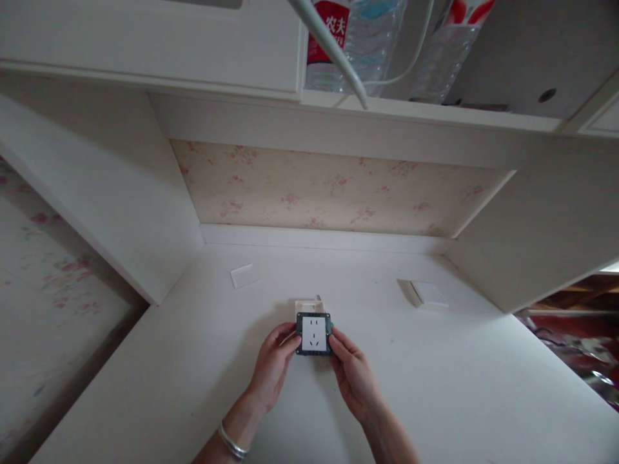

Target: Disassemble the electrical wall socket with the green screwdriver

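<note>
A wall socket (314,334) with a white face and a dark frame is held up between my two hands. My left hand (273,361) pinches its left edge, with the thumb on the front. On the opposite edge, my right hand (354,377) grips it the same way. Just behind the socket sits a white back box (305,305), partly hidden by it. Whether the two touch, I cannot tell.
A flat white plate (244,276) lies on the white desktop (217,361) at the left. To the right lies a thicker white square piece (429,294). Overhead, a white tube (333,48) hangs before a shelf holding plastic bottles (372,45). Side panels flank the desk.
</note>
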A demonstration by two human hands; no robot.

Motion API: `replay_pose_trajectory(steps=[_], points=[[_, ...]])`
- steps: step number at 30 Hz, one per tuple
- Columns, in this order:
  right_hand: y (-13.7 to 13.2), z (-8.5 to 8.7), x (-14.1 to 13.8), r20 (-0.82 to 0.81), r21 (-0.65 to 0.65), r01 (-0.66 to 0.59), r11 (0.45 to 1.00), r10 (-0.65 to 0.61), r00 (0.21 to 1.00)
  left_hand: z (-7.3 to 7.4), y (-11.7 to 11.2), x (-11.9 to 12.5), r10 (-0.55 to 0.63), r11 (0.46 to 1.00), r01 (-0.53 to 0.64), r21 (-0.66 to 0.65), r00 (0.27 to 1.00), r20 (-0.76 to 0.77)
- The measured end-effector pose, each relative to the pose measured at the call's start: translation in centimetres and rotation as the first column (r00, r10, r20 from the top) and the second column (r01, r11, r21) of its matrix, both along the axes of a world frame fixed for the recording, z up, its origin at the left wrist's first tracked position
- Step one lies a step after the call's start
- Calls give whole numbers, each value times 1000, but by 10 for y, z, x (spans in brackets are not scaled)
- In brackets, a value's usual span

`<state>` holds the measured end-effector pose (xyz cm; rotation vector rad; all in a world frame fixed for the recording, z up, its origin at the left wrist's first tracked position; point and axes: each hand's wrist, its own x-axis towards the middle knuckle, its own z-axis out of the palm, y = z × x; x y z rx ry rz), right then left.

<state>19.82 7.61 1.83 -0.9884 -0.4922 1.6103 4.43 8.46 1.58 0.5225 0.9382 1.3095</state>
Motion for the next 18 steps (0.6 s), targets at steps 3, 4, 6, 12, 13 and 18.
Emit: replay_pose_trajectory(steps=[3, 4, 6, 12, 13, 18], points=[[1, 1, 1, 7, 1, 0, 1000, 0, 1000, 3, -1, 0, -31, 1000, 31, -3, 1000, -3], [1, 1, 1, 11, 2, -2, 1000, 2, 1000, 3, -1, -1, -44, 999, 44, -2, 999, -10], [1, 1, 1, 16, 13, -15, 1000, 15, 1000, 3, -1, -1, -56, 998, 57, 14, 998, -41], [1, 2, -2, 27, 54, -48, 997, 47, 999, -5, 0, -2, 16, 998, -11, 56, 997, -82], [2, 2, -2, 34, 56, -50, 997, 48, 998, -6, 0, -2, 23, 998, -19, 54, 997, -76], [3, 4, -2, 58, 50, -44, 998, 41, 998, -4, -2, -1, 55, 997, -50, 51, 994, -99]])
